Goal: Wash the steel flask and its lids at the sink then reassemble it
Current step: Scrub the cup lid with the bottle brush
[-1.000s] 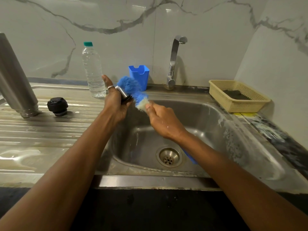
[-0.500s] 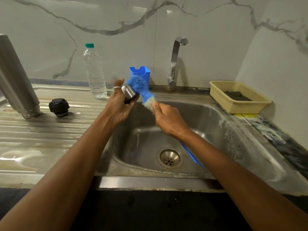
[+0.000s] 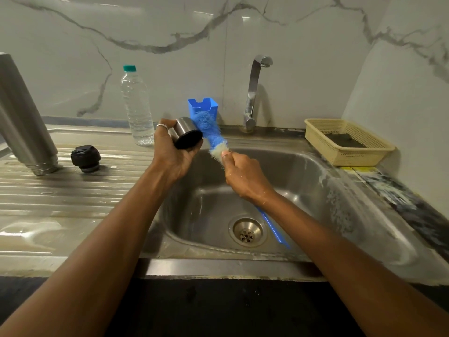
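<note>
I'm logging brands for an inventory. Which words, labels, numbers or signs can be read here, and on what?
No text can be read.
Clear bottle: no label shows.
Steel flask: plain metal.
Steel lid in the left hand: no marking shows.
Black stopper: any moulded lettering too small to read.
Blue brush in the right hand: no print.
Blue holder, yellow basket: plain.

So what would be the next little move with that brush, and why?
Probably turn the steel cap in the left hand so its dark open mouth meets the brush that the right hand grips: the bristles lie along its outer wall, not inside.
</note>
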Tool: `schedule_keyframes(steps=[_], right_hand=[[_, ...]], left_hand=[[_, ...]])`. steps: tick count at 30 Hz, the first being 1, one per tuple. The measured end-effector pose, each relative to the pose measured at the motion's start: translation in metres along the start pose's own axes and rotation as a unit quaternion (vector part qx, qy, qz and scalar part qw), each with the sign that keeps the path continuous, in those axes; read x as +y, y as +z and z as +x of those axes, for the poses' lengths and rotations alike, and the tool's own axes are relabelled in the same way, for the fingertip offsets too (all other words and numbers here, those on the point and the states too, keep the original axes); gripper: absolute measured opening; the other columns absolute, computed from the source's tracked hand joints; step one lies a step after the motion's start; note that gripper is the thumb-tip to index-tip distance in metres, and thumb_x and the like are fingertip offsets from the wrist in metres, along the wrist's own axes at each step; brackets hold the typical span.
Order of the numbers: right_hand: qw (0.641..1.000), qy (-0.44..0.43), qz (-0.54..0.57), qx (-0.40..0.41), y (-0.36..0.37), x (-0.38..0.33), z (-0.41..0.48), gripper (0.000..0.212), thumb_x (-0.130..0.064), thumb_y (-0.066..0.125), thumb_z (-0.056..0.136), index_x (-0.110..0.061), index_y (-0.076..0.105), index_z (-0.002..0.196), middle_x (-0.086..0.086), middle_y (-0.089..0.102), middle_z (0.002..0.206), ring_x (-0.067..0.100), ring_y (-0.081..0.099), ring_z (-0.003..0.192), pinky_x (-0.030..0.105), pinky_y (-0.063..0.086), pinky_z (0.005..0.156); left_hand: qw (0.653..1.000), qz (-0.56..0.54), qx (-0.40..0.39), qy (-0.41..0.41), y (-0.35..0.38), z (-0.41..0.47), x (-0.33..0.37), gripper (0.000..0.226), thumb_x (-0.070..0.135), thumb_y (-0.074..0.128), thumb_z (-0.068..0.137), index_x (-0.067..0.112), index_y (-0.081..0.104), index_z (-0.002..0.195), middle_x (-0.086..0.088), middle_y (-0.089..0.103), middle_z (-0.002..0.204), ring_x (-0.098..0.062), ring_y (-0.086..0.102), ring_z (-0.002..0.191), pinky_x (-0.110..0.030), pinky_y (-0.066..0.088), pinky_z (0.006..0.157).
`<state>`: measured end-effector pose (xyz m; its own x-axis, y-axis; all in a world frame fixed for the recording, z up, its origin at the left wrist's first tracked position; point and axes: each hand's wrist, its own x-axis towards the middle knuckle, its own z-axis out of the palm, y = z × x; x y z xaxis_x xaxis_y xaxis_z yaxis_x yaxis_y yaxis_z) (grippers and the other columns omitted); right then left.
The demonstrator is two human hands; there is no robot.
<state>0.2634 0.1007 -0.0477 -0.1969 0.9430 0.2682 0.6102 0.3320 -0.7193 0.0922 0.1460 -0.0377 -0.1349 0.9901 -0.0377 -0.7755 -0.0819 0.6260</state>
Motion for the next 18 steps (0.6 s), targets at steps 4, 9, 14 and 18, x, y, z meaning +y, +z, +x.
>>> schedule_keyframes(steps=[4,9,14,18], right_hand=[[0.999,-0.028,0.019,0.003,-0.001,-0.003,-0.004,0.043,-0.045,0.031,0.109,-0.022,0.056,0.081,0.0,0.063,0.071,0.015,0.062,0.068,0.039,0.052,0.073],[0.999,-0.024,0.03,-0.004,0.004,-0.003,-0.005,0.041,-0.046,0.03,0.109,-0.025,0.058,0.088,-0.003,0.062,0.072,0.013,0.059,0.068,0.041,0.053,0.075],[0.999,-0.042,0.018,-0.017,0.006,-0.007,-0.006,0.037,-0.043,0.031,0.109,-0.032,0.052,0.081,-0.005,0.061,0.069,0.014,0.06,0.069,0.038,0.051,0.074],[0.999,-0.042,-0.012,-0.014,0.007,-0.004,-0.005,0.036,-0.042,0.03,0.109,-0.025,0.054,0.088,-0.004,0.059,0.071,0.016,0.061,0.072,0.032,0.043,0.07]], left_hand=[[0.999,-0.03,-0.009,0.018,-0.001,0.003,0.006,0.039,0.03,0.05,0.094,0.003,0.055,0.122,-0.016,0.061,0.107,-0.023,0.063,0.094,-0.03,0.056,0.083],[0.999,0.022,-0.007,0.048,0.003,0.007,0.0,0.059,0.059,0.042,0.102,0.006,0.062,0.117,-0.012,0.075,0.104,-0.022,0.071,0.101,-0.035,0.057,0.094],[0.996,0.046,0.059,0.049,-0.006,0.014,0.003,0.071,0.072,0.041,0.095,0.011,0.062,0.125,-0.013,0.074,0.116,-0.027,0.071,0.109,-0.042,0.06,0.089],[0.992,0.039,0.108,0.048,-0.004,0.013,0.0,0.065,0.071,0.04,0.096,0.013,0.059,0.118,-0.015,0.073,0.114,-0.029,0.074,0.1,-0.043,0.063,0.08]])
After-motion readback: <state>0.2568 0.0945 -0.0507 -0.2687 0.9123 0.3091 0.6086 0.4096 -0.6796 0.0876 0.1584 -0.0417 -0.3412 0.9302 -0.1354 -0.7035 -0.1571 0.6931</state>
